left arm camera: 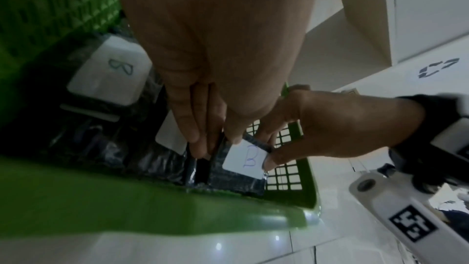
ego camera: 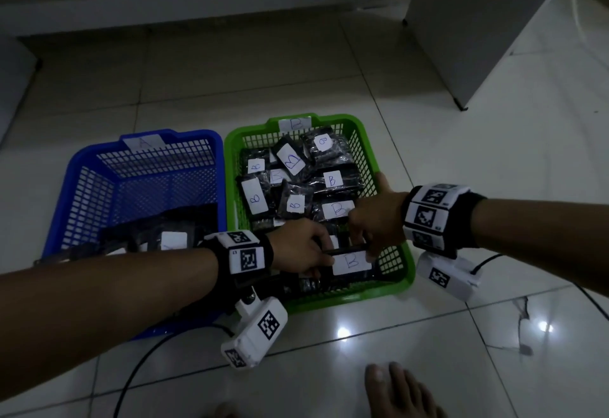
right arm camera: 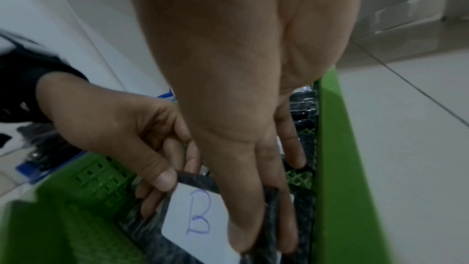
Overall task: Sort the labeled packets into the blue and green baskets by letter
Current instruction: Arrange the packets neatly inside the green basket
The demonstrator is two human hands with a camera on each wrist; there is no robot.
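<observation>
A black packet (ego camera: 352, 263) with a white label marked B stands on edge at the near right corner of the green basket (ego camera: 397, 280). Both hands hold it. My left hand (ego camera: 324, 257) pinches its left end, thumb on top (right arm camera: 164, 180) and fingers beneath. My right hand (ego camera: 365, 246) grips its right end, thumb on the label (left arm camera: 269, 161). The B label (right arm camera: 198, 218) faces the right wrist view. The green basket, tagged B, holds several black B packets (ego camera: 333, 180). The blue basket (ego camera: 82, 167), tagged A, lies to its left with a few packets (ego camera: 173, 241) at its near end.
The baskets sit side by side on a glossy white tiled floor (ego camera: 461, 160). A bare foot (ego camera: 398, 391) is at the bottom edge. A black cable (ego camera: 138, 365) runs from the left wrist. A white cabinet (ego camera: 478, 38) stands at the back right, a low ledge behind.
</observation>
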